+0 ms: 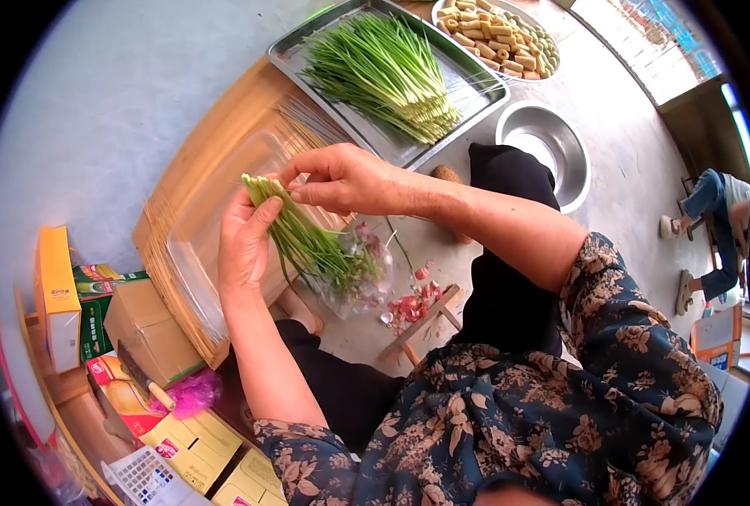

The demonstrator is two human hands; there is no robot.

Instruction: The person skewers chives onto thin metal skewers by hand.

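Observation:
My left hand (244, 240) is closed round a bunch of garlic chives (297, 232), pale cut ends up and green leaves hanging down to the right. At the cut ends, my right hand (333, 179) is closed in a pinch against the stalks; its fingertips are partly hidden. Below the leaf tips lies a clear plastic bag (371, 287). Beyond my hands, a metal tray (485, 99) carries a large heap of garlic chives (383, 76). Thin skewers (312, 122) lie on the wooden board beside that tray.
A clear plastic tray (191, 244) rests on the wooden board (223, 118). A steel basin (573, 173) and a bowl of rolled pieces (497, 38) stand at the back. Left are cartons (151, 325) and a knife (151, 384). Reddish peelings (413, 308) litter the floor. Another person (717, 228) is at right.

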